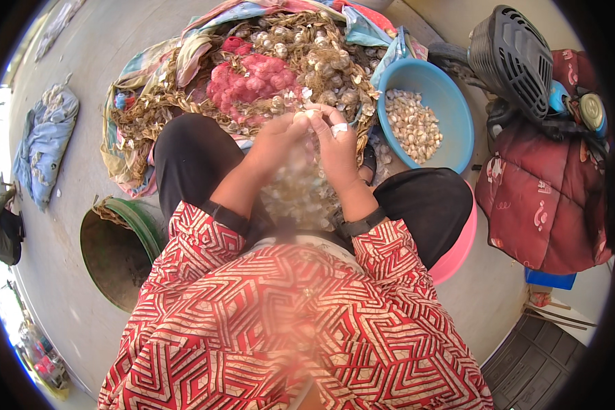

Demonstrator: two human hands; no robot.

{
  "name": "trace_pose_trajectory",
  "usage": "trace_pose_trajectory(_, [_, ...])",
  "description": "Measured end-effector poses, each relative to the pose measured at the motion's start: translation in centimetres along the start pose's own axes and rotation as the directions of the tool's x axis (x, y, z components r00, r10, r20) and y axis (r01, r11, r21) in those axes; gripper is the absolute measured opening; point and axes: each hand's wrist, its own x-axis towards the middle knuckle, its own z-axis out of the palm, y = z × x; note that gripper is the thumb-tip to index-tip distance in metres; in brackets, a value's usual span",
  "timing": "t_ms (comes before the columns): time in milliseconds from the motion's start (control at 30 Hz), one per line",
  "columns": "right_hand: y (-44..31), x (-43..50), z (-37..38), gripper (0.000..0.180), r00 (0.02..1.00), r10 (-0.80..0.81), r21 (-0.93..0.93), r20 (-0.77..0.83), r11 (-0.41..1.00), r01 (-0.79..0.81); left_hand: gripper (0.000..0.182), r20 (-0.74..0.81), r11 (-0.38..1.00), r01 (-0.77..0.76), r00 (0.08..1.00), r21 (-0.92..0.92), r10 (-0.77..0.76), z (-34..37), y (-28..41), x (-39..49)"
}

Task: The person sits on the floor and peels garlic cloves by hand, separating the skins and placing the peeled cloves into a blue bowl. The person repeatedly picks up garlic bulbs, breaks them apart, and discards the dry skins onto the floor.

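My left hand (pixel 279 137) and my right hand (pixel 336 146) meet over my lap, fingertips pinching a small pale garlic piece (pixel 312 113) between them. White tape wraps a finger of the right hand. The fingers partly cover the piece, so its exact shape is hard to tell. Just beyond lies a heap of braided dry garlic (pixel 328 64) on a patterned cloth (pixel 205 46), with a red mesh bag of garlic bulbs (pixel 256 79) on it. To the right, a blue plastic basin (pixel 458 123) contains loose garlic cloves (pixel 412 125). Blurred garlic skins (pixel 300 197) lie between my legs.
A green bucket (pixel 118 256) lies tipped at my left, and a blue cloth sack (pixel 48 138) rests farther out. By my right knee sits a pink basin (pixel 456 251). A red quilted cover (pixel 538 200) and a black slotted backrest (pixel 517 61) stand at the right.
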Motion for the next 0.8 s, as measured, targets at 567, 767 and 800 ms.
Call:
trace_pose_trajectory(567, [0.3,0.4,-0.7,0.017,0.979,-0.09,-0.198,0.183,0.972,0.126,0.016,-0.093,0.807,-0.114,0.975,0.58,0.204,-1.2,-1.2,0.9])
trace_pose_trajectory(767, [1.3,0.5,-0.6,0.013,0.995,-0.057,-0.235,0.086,0.969,0.075,0.017,-0.022,0.682,-0.114,0.982,0.723,0.187,-1.6,-1.1,0.9])
trace_pose_trajectory(800, [1.4,0.5,-0.6,0.012,0.997,-0.035,-0.185,0.065,0.982,0.046,0.018,-0.026,0.716,-0.115,0.983,0.689,0.182,-1.5,-1.0,1.0])
